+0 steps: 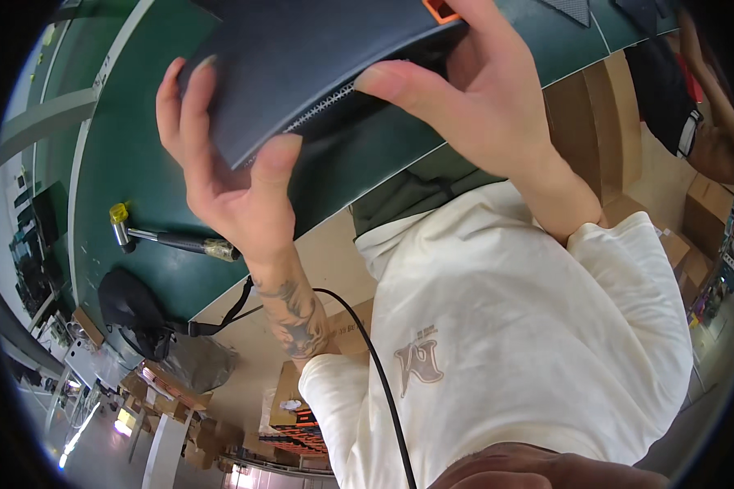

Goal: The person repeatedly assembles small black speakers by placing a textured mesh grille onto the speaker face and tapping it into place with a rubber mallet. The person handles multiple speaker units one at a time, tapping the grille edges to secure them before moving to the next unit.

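A dark blue-grey panel, perhaps a housing, is held tilted above the green table. Along its near edge runs a pale strip with a row of small toothed or star-like cut-outs. My left hand grips the panel's left corner, thumb on the near edge and fingers round the far side. My right hand is closed on its right end, with the thumb laid along the strip. An orange frame-shaped piece shows at the top beside the right fingers. The panel's underside is in shadow, and its upper part runs out of view.
A hammer with a yellow-tipped head lies on the green table, left of my left wrist. Near the table's corner is a black bag with a strap. A black cable hangs before my shirt. Another person's arm and cardboard boxes are at right.
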`<state>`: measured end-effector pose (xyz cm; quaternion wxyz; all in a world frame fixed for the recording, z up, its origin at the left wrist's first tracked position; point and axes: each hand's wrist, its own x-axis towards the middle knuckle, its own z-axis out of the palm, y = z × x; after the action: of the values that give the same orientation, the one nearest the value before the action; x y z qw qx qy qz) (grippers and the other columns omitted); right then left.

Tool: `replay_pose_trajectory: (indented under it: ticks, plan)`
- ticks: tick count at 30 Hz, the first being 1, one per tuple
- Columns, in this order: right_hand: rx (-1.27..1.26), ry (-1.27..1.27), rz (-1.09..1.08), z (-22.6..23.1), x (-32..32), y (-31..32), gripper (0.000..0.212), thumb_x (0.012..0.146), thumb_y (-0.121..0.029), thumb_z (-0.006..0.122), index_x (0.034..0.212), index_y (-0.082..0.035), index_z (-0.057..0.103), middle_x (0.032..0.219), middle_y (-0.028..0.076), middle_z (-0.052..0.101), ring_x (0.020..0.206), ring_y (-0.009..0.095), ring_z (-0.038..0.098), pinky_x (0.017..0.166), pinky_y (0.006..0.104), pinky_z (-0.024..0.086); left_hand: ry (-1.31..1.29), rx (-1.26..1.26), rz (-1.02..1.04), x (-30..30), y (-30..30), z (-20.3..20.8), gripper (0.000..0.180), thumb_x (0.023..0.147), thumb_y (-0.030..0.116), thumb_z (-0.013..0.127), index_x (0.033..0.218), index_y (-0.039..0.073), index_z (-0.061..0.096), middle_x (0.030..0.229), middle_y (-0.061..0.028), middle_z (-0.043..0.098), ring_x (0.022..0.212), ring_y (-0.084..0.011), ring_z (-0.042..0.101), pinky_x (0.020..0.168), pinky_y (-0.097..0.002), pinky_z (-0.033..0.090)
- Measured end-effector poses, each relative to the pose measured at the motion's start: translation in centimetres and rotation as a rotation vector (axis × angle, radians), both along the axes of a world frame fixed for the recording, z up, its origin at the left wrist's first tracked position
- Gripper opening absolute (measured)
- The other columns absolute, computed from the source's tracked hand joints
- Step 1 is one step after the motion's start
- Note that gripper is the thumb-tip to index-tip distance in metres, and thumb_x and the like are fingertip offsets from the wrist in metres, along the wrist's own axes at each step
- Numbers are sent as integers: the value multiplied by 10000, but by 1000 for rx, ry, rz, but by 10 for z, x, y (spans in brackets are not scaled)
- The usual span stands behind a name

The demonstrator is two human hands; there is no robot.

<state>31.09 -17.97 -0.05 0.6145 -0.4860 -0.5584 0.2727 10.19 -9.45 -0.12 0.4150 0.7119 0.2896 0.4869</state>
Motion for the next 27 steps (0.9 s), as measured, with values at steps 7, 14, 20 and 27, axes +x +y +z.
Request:
replay_pose_trajectory:
  ticks: [7,14,20,27]
  plan:
    - [58,-206,137,5,28,20,672,836,-242,880,1389,-36,558,1435,159,527,1501,330,318,1182,399,289,-44,55,-28,2,6,-3,600,860,381,828,1277,-12,650,1524,-172,432,1353,-286,502,1117,-405,453]
    - [-85,-191,16,9,20,16,607,844,-244,873,1351,-62,596,1328,157,581,1445,327,386,1168,400,315,9,98,7,10,6,3,477,927,323,778,1240,-16,657,1513,-188,433,1349,-277,504,1110,-408,458]
    - [-48,-74,228,22,36,28,602,874,-242,852,1380,-72,576,1442,174,418,1343,250,453,1087,339,393,50,63,-18,4,12,8,482,920,291,790,1317,50,661,1522,-185,411,1368,-300,487,1095,-406,446]
    - [-79,145,426,0,44,35,595,892,-203,835,1402,-72,557,1520,183,327,1344,231,450,1109,327,374,-13,77,-36,14,4,-5,606,1021,366,619,1474,6,442,1627,-249,252,1398,-313,442,1118,-404,399]
